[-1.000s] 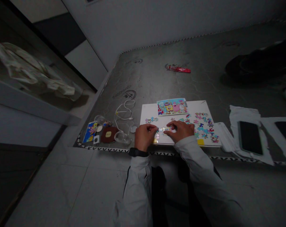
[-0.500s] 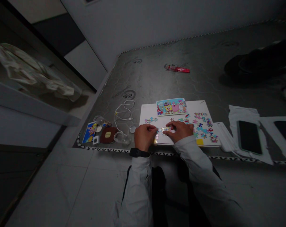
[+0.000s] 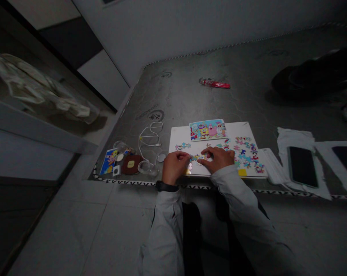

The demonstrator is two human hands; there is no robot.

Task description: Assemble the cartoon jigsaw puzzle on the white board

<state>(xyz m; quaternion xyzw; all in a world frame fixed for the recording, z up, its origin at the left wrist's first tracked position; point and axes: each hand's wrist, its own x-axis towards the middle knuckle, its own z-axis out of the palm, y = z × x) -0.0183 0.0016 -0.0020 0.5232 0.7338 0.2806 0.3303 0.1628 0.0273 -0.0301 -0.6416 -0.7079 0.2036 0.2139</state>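
Observation:
My left hand (image 3: 174,165) and my right hand (image 3: 218,159) rest side by side on a white board (image 3: 179,137) near its front edge. Both have curled fingers pressed on a small joined strip of colourful puzzle pieces (image 3: 198,157) between them. Loose puzzle pieces (image 3: 246,151) are scattered over the board's right half, and a few more (image 3: 183,146) lie at the left. A cartoon reference picture (image 3: 208,129) lies at the board's far edge. A dark watch sits on my left wrist.
Left of the board lie a white cable (image 3: 151,138), a brown round case (image 3: 131,164), a clear cup (image 3: 147,167) and a colourful card (image 3: 109,160). A phone (image 3: 302,166) on white paper lies at the right. A red wrapper (image 3: 215,83) and a dark bundle (image 3: 314,76) lie farther back.
Almost nothing has moved; both hands stay on the joined pieces, with only slight finger shifts and a small camera drift.

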